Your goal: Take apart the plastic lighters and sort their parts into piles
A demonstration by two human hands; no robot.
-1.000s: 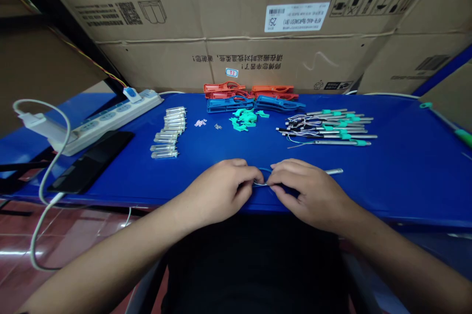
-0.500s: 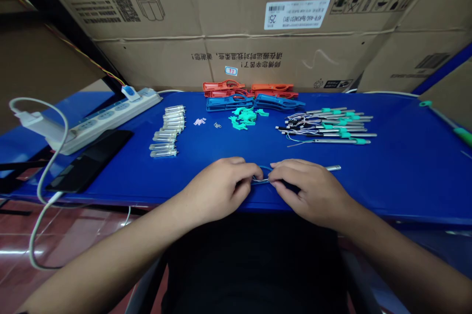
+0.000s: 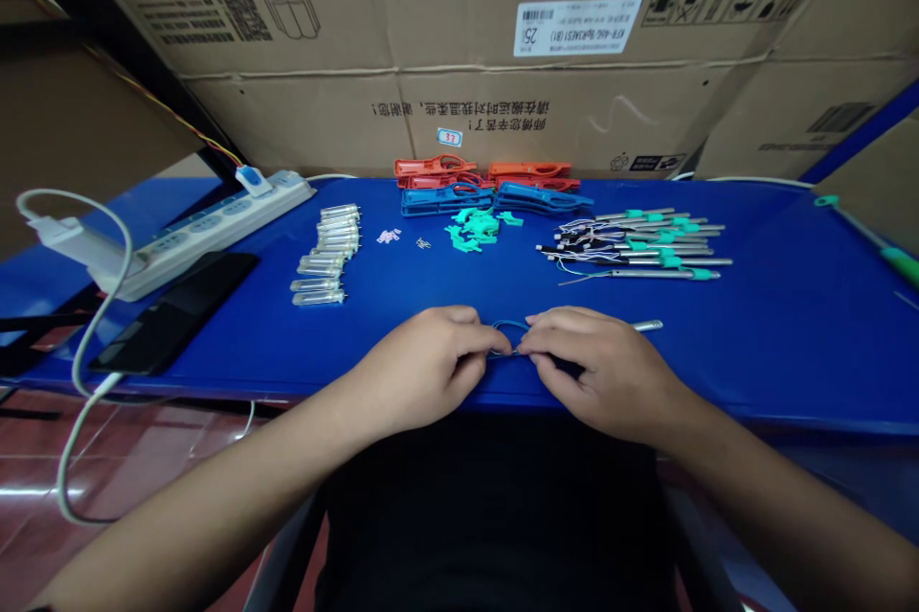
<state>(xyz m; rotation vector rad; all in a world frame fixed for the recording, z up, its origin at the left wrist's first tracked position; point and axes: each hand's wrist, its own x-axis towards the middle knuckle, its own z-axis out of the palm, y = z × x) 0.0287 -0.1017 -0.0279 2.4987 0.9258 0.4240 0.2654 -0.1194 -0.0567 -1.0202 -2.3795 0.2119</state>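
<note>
Thin wires (image 3: 511,325) loop between my two hands near the table's front edge. My left hand (image 3: 441,368) pinches them between thumb and forefinger. Close beside it, my right hand (image 3: 599,368) is closed on the wires too, its fingertips almost touching the left ones. A silvery metal tube (image 3: 648,326) sticks out beyond my right hand; its other end is hidden under the palm. Behind my right hand lie several metal rods (image 3: 664,261) with green sleeves and wires. Green plastic pieces (image 3: 475,229) are heaped behind the hands.
Orange shells (image 3: 435,167) and blue shells (image 3: 446,200) stand along the cardboard (image 3: 302,114). Clear tubes (image 3: 318,284), pink bits (image 3: 389,236) and tiny metal pins (image 3: 423,244) lie left of centre. A black phone (image 3: 176,315) and power strip (image 3: 208,234) are at the left.
My fingertips have come closer together, the right ones shifting slightly left. The wires now form a rounder loop between them. The metal tube has moved slightly left.
</note>
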